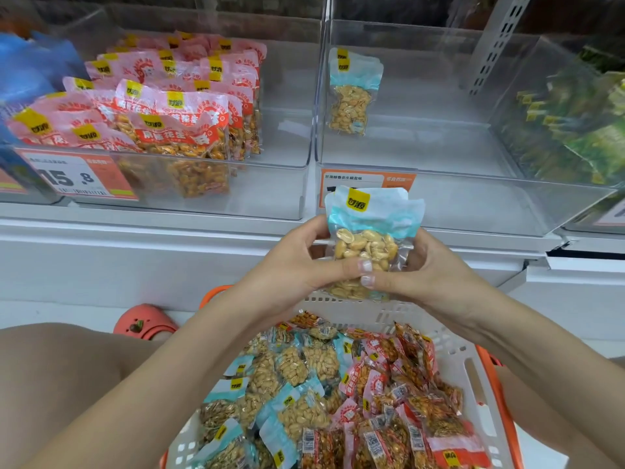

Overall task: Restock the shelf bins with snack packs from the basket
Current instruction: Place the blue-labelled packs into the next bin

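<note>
- Head view: both hands up in front of the shelf, left hand (297, 262) and right hand (429, 275) curled round a blue-topped peanut pack (367, 238), thumbs meeting across its clear lower half, other fingers hidden behind it.
- Looks like more than one pack stacked in that grip; cannot tell how many.
- Straight beyond the fingertips: the clear bin (473, 184), nearly bare, one matching blue pack (351, 93) standing against its left wall.
- Left of the left knuckles: the pink-pack bin (203, 170), well filled. Wrong home for this one.
- Below the wrists: the basket (473, 370), blue and red packs mixed.
- Best play, by judgement: square the edges, keep the label forward and upright, lift over the front lip, set down just beside the standing pack.
- Risk: slick film slipping between the thumbs, so firm pinch at the sides.
</note>
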